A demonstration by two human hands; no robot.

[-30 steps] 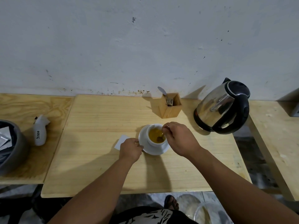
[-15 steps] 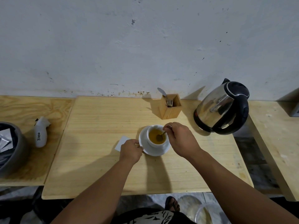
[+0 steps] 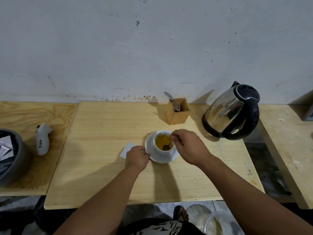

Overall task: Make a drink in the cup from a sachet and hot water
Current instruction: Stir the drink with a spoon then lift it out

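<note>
A white cup [image 3: 162, 150] holding amber liquid stands on a white saucer [image 3: 152, 156] near the middle of the wooden table [image 3: 105, 133]. My right hand [image 3: 188, 146] pinches the handle of a spoon [image 3: 166, 146] whose bowl is sunk in the drink. My left hand [image 3: 137, 158] grips the saucer's left rim. A white sachet [image 3: 127, 149] lies flat on the table, partly under my left hand. A steel kettle [image 3: 232, 111] with a black handle and lid stands at the back right.
A wooden cutlery holder [image 3: 177, 112] with a fork and a spoon stands behind the cup by the wall. On the left side table lie a white handheld device [image 3: 42, 141] and a grey bowl [image 3: 15, 160] with sachets. Another table [image 3: 288, 150] is at the right.
The spoon's bowl has moved around inside the cup, from the right side toward the near side. My left hand has stayed on the saucer. The view has shifted slightly.
</note>
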